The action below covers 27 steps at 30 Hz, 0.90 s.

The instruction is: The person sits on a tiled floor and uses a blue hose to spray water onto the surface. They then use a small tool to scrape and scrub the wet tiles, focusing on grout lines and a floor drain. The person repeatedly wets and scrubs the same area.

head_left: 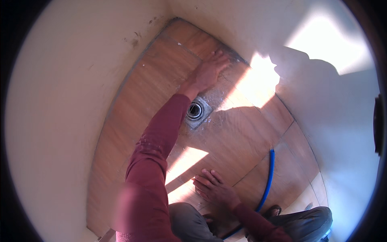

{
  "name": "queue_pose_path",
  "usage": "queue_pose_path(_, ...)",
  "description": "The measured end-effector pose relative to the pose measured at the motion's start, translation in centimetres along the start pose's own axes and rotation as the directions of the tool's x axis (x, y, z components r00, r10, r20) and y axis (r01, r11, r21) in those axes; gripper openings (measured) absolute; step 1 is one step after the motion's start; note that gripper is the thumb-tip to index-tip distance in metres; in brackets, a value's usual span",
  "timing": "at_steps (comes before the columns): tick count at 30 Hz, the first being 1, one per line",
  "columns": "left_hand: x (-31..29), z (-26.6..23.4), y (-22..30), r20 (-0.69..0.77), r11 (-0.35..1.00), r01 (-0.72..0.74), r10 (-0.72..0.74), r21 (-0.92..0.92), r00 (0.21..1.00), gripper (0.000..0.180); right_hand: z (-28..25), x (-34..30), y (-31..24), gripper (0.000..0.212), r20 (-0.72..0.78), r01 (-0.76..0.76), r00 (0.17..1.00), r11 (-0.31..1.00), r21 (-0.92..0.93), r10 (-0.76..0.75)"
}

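Note:
My left hand reaches far forward over a brown tiled floor. Its fingers are stretched out, slightly blurred, on the tiles close to the far wall, and nothing shows in them. Just behind that hand, beside my maroon-sleeved left forearm, a square metal floor drain with a round opening is set in the floor. The forearm partly covers the drain's left side. Nearer to me, my right hand rests on the floor with its fingers apart, holding nothing.
A blue hose curves across the floor right of my right hand and runs back toward my feet. Cream walls enclose the floor on the left, ahead and right. My bent knees are at the lower edge. Bright sunlight patches fall on the tiles and right wall.

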<state>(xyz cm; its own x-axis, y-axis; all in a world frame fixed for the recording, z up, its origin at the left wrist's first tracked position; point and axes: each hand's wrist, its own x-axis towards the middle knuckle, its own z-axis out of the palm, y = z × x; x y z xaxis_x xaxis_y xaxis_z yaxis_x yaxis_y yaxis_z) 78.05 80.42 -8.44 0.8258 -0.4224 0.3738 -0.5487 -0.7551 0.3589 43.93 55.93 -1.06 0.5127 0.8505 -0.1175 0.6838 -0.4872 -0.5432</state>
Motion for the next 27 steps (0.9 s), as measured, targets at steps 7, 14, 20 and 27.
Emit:
queue_pose_path(7,1.5,-3.1,-1.8,-0.202,0.872,0.487,-0.486,-0.047,0.85,0.049,0.3,0.1,-0.1,0.042,-0.022,0.043,0.999,0.998,-0.047,-0.044)
queue_pose_path(14,1.1,1.8,7.0,0.1,0.997,0.079,-0.078,-0.006,0.992,0.044,0.1,-0.1,0.6,0.047,-0.035,0.049,0.998,0.999,0.012,-0.049)
queue_pose_path(20,-5.3,-4.7,5.2,-0.024,0.884,0.409,-0.425,-0.225,0.905,0.038,0.1,-0.2,0.7,0.052,-0.073,0.079,0.994,0.996,-0.03,-0.081)
queue_pose_path(27,-6.4,-3.5,0.7,-0.054,0.917,0.374,-0.37,0.138,0.928,0.042,0.1,0.4,0.4,0.051,-0.113,0.13,0.985,0.991,-0.03,-0.132)
